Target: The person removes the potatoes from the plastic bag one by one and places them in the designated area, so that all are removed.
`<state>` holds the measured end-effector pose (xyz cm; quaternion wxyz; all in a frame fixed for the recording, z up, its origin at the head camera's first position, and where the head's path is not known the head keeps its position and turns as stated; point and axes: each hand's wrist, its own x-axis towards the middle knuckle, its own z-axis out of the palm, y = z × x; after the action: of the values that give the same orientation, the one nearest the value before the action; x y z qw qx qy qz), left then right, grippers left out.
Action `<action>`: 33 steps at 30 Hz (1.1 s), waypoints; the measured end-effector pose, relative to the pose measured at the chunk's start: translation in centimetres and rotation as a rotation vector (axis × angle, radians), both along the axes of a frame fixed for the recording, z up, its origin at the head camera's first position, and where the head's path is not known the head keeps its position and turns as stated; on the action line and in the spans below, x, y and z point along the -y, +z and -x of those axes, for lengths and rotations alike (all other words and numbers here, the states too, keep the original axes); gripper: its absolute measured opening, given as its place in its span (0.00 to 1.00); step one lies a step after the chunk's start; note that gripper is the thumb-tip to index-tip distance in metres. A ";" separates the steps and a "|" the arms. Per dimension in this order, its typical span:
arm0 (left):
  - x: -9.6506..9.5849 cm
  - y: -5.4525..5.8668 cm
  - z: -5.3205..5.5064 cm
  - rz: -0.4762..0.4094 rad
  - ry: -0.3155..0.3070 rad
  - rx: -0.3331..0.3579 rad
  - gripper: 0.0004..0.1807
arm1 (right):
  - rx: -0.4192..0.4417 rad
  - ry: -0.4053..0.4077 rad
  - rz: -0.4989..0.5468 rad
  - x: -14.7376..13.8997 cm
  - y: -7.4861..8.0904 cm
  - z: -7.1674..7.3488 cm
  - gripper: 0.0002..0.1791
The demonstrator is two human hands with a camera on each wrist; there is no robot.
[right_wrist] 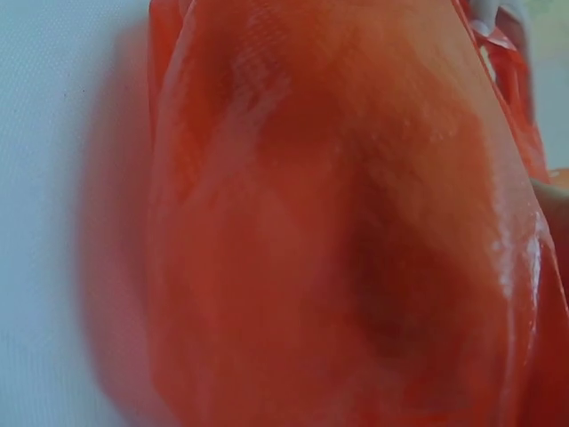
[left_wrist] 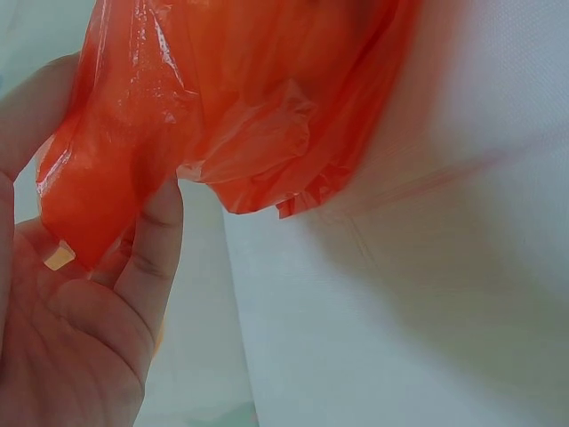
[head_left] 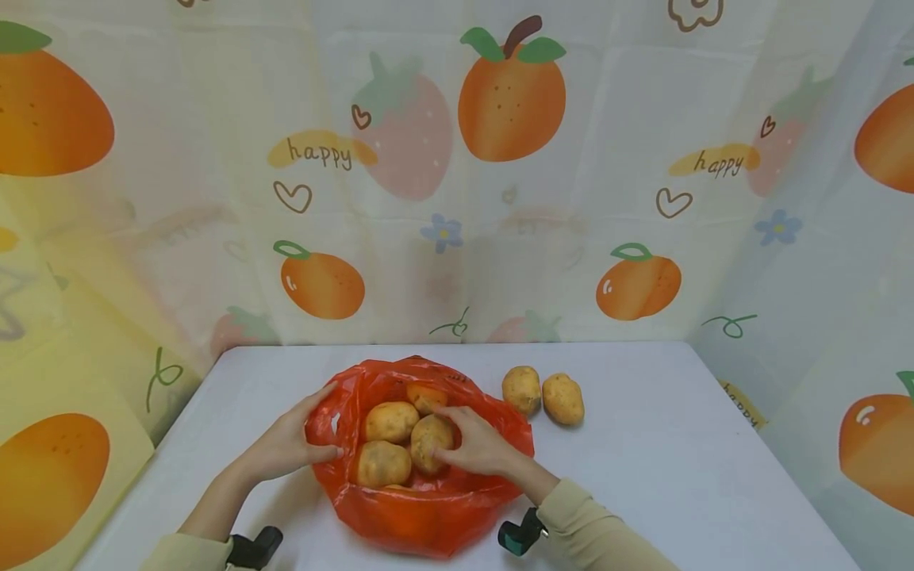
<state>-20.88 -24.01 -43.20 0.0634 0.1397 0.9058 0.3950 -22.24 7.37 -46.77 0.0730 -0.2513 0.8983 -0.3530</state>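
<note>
A red plastic bag (head_left: 407,523) stands with its mouth spread, several potatoes inside, among them one at the front left (head_left: 383,464) and one behind it (head_left: 391,421). My right hand (head_left: 480,444) reaches over the bag's right side and grips a potato (head_left: 432,442) between thumb and fingers, among the others. On the left, my left hand (head_left: 296,438) holds the bag's rim, thumb and fingers on either side of the plastic (left_wrist: 116,133). In the right wrist view the bag's side (right_wrist: 311,222) fills most of the picture and hides most of the right hand.
Two more potatoes lie outside the bag on the white table (head_left: 643,468), one (head_left: 522,389) just left of the other (head_left: 563,400), close behind the bag's right side. A fruit-print curtain (head_left: 514,262) hangs behind the table and along both sides.
</note>
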 end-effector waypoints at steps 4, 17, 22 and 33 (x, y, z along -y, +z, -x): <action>0.0 0.1 0.0 -0.001 0.000 0.004 0.52 | 0.007 0.000 -0.008 0.2 -0.1 0.0 0.37; 0.3 0.1 -0.1 0.013 0.004 -0.015 0.53 | 0.053 -0.002 -0.018 1.1 -0.5 0.0 0.40; 0.5 0.1 0.0 0.021 0.011 -0.009 0.53 | 0.051 0.007 -0.017 1.2 -0.4 -0.1 0.40; 0.4 0.2 -0.1 0.019 0.002 -0.021 0.53 | 0.042 0.010 -0.006 1.2 -0.3 -0.3 0.40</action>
<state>-20.82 -24.38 -43.01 0.0548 0.1423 0.9103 0.3848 -21.93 6.19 -47.07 0.0944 -0.2481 0.8963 -0.3552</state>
